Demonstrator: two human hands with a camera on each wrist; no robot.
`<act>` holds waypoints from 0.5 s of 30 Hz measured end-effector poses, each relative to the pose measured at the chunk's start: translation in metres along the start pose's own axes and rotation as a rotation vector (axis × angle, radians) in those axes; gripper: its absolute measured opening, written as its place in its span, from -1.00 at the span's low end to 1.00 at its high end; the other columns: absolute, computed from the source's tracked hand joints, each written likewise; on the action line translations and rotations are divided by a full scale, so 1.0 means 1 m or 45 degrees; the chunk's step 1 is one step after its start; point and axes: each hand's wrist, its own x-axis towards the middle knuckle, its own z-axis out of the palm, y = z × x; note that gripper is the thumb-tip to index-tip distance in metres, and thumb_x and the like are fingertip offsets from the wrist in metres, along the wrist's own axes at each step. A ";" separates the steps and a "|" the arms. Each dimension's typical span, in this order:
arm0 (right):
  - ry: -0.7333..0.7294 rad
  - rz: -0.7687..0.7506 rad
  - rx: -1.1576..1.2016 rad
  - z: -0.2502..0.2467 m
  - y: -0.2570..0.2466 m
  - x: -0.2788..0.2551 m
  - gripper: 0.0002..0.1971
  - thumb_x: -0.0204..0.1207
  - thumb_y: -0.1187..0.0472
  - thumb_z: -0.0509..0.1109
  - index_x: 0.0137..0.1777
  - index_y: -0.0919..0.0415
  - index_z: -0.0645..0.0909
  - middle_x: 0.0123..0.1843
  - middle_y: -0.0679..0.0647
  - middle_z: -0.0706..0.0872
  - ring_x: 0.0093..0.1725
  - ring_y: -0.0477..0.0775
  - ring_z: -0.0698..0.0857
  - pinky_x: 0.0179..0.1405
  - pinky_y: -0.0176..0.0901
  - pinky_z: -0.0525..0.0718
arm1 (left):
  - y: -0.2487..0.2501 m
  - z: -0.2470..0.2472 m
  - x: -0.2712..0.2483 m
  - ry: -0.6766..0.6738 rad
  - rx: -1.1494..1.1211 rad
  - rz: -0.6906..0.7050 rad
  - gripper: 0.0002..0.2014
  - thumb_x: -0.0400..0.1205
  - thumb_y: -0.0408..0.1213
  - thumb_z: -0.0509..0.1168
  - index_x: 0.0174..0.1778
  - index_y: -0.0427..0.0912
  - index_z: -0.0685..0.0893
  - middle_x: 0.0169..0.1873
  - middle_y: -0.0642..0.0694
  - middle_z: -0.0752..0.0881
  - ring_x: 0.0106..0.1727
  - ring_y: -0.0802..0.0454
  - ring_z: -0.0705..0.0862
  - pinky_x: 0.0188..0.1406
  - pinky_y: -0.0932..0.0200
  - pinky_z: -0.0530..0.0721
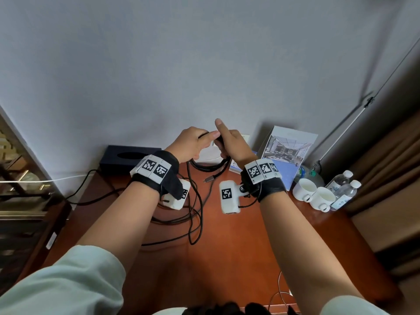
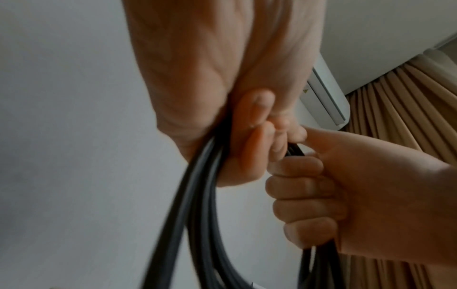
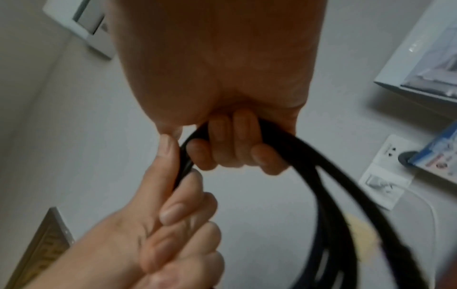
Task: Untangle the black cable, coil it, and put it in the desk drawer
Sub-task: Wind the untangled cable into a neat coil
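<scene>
The black cable (image 1: 210,167) hangs as a coil of several loops over the back of the wooden desk (image 1: 238,246), held up between both hands. My right hand (image 1: 223,144) grips the top of the coil, with its index finger pointing up. Close beside it, my left hand (image 1: 204,137) holds the same bundle. In the right wrist view, my right hand (image 3: 235,148) curls round the cable (image 3: 333,185) while the left hand (image 3: 180,172) pinches a strand. The left wrist view shows the left hand (image 2: 259,136) wrapped on the cable (image 2: 188,215). A metal plug end (image 1: 208,180) dangles below. The drawer is out of sight.
More black cable (image 1: 195,214) trails in loops across the desk between my forearms. A dark tissue box (image 1: 129,158) sits at the back left. A brochure stand (image 1: 286,151), two white cups (image 1: 304,189) and water bottles (image 1: 343,189) stand at the back right.
</scene>
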 end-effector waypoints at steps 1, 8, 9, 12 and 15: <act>-0.031 0.033 0.002 -0.001 -0.003 -0.001 -0.38 0.66 -0.23 0.09 -0.57 0.10 0.20 -0.63 -0.06 0.22 -0.56 0.00 0.19 -0.51 -0.20 0.25 | 0.000 -0.001 0.001 -0.036 0.016 0.002 -0.53 0.71 0.01 0.17 -0.52 -0.08 0.44 -0.59 0.11 0.41 -0.56 0.01 0.40 -0.48 0.21 0.49; 0.015 0.096 0.075 -0.005 0.001 0.000 -0.45 0.48 -0.17 0.40 -0.52 0.22 0.36 -0.62 0.00 0.19 -0.61 0.00 0.15 -0.59 -0.21 0.16 | -0.006 -0.006 -0.001 -0.251 -0.124 -0.002 -0.64 0.74 -0.07 0.13 -0.30 -0.22 0.51 -0.66 0.00 0.49 -0.60 0.05 0.47 -0.26 0.13 0.74; 0.056 0.095 0.102 -0.007 0.002 0.001 -0.44 0.47 -0.17 0.42 -0.55 0.14 0.28 -0.60 0.02 0.18 -0.60 0.01 0.14 -0.60 -0.21 0.16 | -0.008 -0.007 -0.003 -0.278 -0.172 0.014 -0.63 0.76 -0.08 0.09 -0.26 -0.23 0.53 -0.61 -0.05 0.56 -0.53 0.03 0.56 -0.16 0.13 0.74; 0.191 0.073 0.155 -0.012 0.001 0.002 -0.43 0.46 -0.18 0.42 -0.55 0.04 0.19 -0.56 0.04 0.18 -0.58 0.04 0.14 -0.60 -0.23 0.14 | -0.017 -0.008 -0.008 -0.325 -0.303 0.025 -0.58 0.79 -0.07 -0.03 -0.09 -0.28 0.61 -0.23 -0.19 0.71 -0.18 0.08 0.68 -0.03 0.21 0.65; 0.281 -0.001 0.170 -0.019 -0.002 0.001 -0.42 0.51 -0.13 0.41 -0.54 0.04 0.16 -0.52 0.06 0.15 -0.57 0.03 0.13 -0.60 -0.26 0.14 | -0.030 -0.007 -0.009 -0.395 -0.353 -0.043 -0.61 0.78 -0.09 0.01 0.21 -0.30 0.61 0.17 -0.08 0.68 0.17 0.20 0.65 0.04 0.26 0.69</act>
